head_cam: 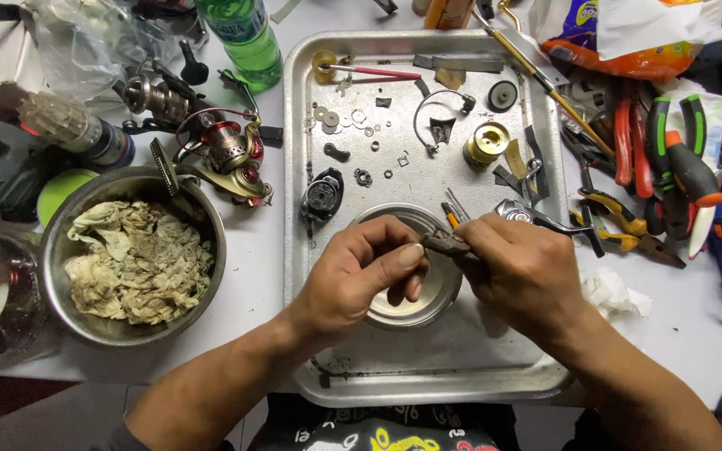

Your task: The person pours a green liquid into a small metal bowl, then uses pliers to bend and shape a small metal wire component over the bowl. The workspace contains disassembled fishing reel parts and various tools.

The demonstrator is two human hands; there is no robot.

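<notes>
Brown, greasy small part (pixel 447 244) pinched between both hands over the round dish (pixel 428 296) in the metal tray (pixel 428 367). Long axis runs roughly left-right, narrow end pointing toward the left hand (pixel 361 280). Left thumb and forefinger closed on that tip; right hand (pixel 518 271) clamps the other end. Fishing reel (pixel 236 159) sits left of tray.

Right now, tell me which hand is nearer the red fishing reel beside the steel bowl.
Left. The left hand is just right of the red fishing reel; the right hand is farther right, beyond it.
</notes>
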